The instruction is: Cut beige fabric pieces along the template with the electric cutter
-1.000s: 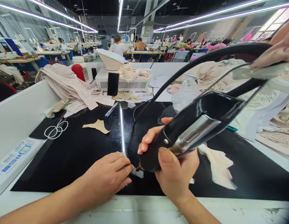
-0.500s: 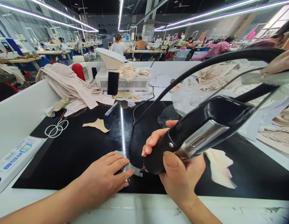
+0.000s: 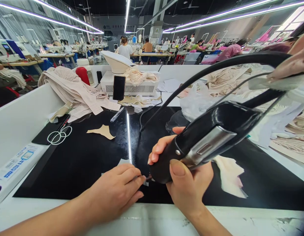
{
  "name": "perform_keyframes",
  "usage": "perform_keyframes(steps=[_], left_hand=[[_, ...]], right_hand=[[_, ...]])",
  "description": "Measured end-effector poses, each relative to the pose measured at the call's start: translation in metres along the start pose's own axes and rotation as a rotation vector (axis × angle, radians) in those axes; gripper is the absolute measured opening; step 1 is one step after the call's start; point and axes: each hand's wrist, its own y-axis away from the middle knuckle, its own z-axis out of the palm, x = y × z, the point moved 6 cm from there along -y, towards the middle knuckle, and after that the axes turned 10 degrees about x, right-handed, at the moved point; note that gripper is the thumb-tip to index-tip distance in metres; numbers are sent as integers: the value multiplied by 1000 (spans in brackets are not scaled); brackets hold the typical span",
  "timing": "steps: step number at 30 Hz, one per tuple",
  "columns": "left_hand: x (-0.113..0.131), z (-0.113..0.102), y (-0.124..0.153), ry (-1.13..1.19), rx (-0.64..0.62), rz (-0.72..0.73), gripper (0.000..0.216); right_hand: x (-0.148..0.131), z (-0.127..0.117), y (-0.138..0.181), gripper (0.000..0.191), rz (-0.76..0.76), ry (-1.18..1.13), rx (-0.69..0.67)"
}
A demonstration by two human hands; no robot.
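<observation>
My right hand [image 3: 188, 186] is wrapped around a black corded hand tool [image 3: 206, 137] with a metal strip along its side. The tool slants down to the left, and its small tip sits close to my left fingertips. My left hand [image 3: 117, 190] rests low on the black mat [image 3: 68, 164], fingers bent and close together. They press on a thin grey piece [image 3: 123, 161], most of it hidden beneath them; its edges show past the fingers. A cream fabric piece [image 3: 230, 175] lies right of my right hand. Farther back is a tan cut piece [image 3: 101, 131].
A thick black cable [image 3: 216, 64] arches over the right side. At the back stand a phone [image 3: 119, 88], a white vented box [image 3: 132, 83] and a red thread cone [image 3: 82, 75]. Beige strips [image 3: 68, 87] are piled left; a clear plastic bag [image 3: 195, 101] lies right. People sit working beyond.
My left hand has shifted slightly right, its fingers drawn closer together and covering more of the grey piece. The tool has moved slightly left and down with my right hand.
</observation>
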Motion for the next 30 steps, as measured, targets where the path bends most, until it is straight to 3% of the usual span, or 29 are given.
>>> perform_keyframes(steps=[5,11,30], left_hand=[[2,5,3,7,0,-33,29],[4,3,6,-41,14,-12,28],[7,4,7,-71,12,24,28]], right_hand=[[0,-1,-1,40,-1,18,2],[-2,-8,-7,39,-8,-9,61],[1,-10,-7,38,-14,-15,65]])
